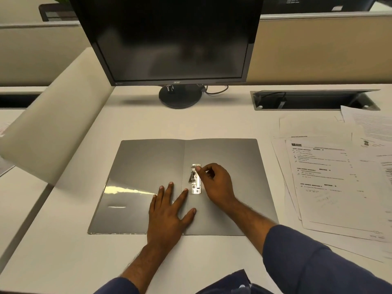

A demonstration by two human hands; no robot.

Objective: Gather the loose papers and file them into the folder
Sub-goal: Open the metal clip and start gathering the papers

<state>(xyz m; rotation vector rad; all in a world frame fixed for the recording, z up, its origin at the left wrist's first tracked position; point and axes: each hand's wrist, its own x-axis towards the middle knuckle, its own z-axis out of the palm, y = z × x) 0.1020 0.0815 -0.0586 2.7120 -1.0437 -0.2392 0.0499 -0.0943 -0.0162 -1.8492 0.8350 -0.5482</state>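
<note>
A grey folder lies open flat on the white desk in front of me. A metal clip runs along the inside of its right half, beside the spine. My left hand presses flat on the folder near the spine, fingers spread. My right hand has its fingers curled and pinches the upper end of the metal clip. The loose papers lie in a spread, overlapping pile to the right of the folder, printed side up.
A black monitor on a round stand rises behind the folder. A recessed cable tray is open at the back right. A cream divider panel slants along the left. More sheets lie at the far right.
</note>
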